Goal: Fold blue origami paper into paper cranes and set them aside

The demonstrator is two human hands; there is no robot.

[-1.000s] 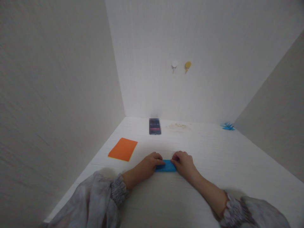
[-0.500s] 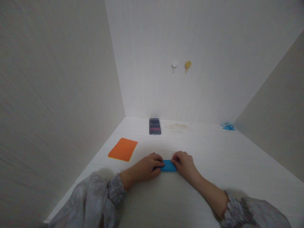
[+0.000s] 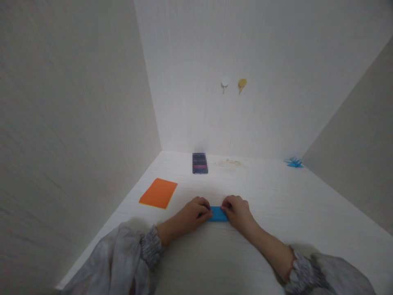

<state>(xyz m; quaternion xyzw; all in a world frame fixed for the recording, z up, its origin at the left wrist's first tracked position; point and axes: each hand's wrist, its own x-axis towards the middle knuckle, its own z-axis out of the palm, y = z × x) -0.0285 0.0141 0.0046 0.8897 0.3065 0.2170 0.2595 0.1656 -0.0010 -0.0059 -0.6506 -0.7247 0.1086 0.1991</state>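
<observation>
A small folded strip of blue paper (image 3: pixel 218 214) lies flat on the white table (image 3: pixel 276 205), in front of me at the middle. My left hand (image 3: pixel 194 212) presses down on its left end with curled fingers. Curled over the right end is my right hand (image 3: pixel 238 212), fingertips pinching the paper against the table. Only a short stretch of blue shows between the two hands. Both forearms wear loose grey patterned sleeves.
An orange sheet of paper (image 3: pixel 159 193) lies to the left. A dark blurred object (image 3: pixel 199 163) stands near the back wall. A small blue folded paper figure (image 3: pixel 294 163) sits at the far right corner. Two hooks, white (image 3: pixel 225 83) and yellow (image 3: pixel 242 84), hang on the back wall.
My left hand has slid a little to the right along the blue paper, so less of the strip shows. The right hand has stayed in place.
</observation>
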